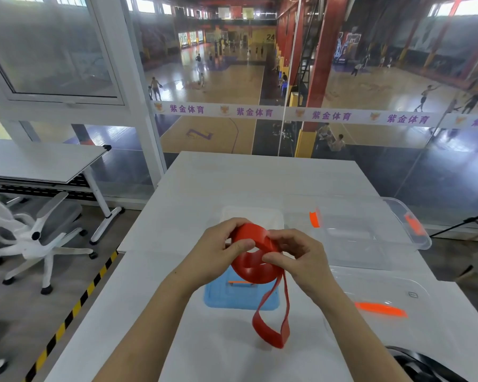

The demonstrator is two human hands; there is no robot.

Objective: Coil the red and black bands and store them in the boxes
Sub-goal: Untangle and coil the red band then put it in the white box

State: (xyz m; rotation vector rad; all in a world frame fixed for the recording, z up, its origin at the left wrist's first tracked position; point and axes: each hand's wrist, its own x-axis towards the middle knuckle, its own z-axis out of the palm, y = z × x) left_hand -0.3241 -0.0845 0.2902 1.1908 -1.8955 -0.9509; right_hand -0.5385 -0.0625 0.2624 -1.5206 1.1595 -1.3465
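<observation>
Head view: the left hand (pixel 221 252) curls its fingers round the partly coiled red band (pixel 253 267). The right hand (pixel 301 257) pinches its other side. The coil is above a blue lid (pixel 218 296) on the white table (pixel 204 183), its loose loop dangling. The black band (pixel 414 365) lies at bottom right, and a clear box (pixel 414 230) stands to the right.

glass-walled office above basketball courts (pixel 232 78), white desks (pixel 260 175)

A left hand (pixel 218 252) and right hand (pixel 298 260) hold a band (pixel 255 268) over a lid (pixel 240 300) on the table (pixel 204 183); a small box (pixel 253 213) lies beyond, a large box (pixel 370 244) right, a second band (pixel 425 365) at the near-right corner.
</observation>
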